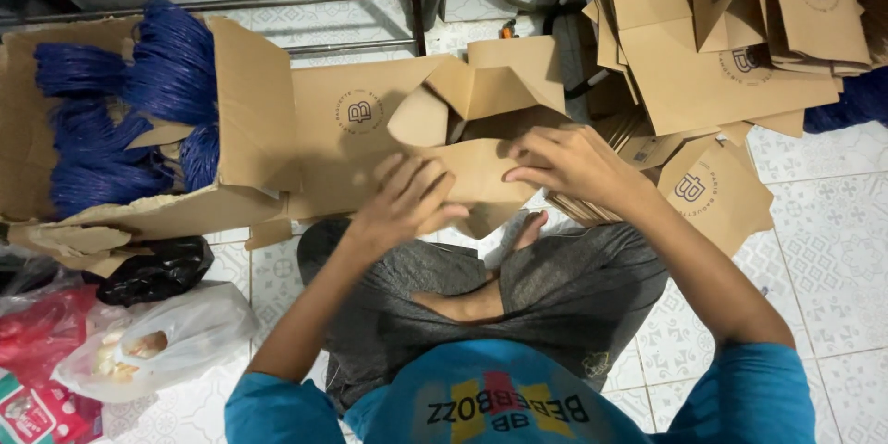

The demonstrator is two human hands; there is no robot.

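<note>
I sit cross-legged on a tiled floor. A brown paper bag (370, 125) lies flat in front of my knees, its bottom flaps partly folded up. My left hand (404, 203) presses on the lower flap of the bag, fingers spread and curled over the paper. My right hand (572, 162) rests on the right side of the same folded bottom, fingers bent and pushing a flap toward the left. Both hands touch the bag's folded end.
A cardboard box (250, 111) at the left holds bundles of blue cord (120, 111). A heap of flat brown paper bags (721, 46) lies at the upper right. A black plastic bag (153, 270), a clear plastic bag (162, 338) and red packets (37, 333) lie at the lower left.
</note>
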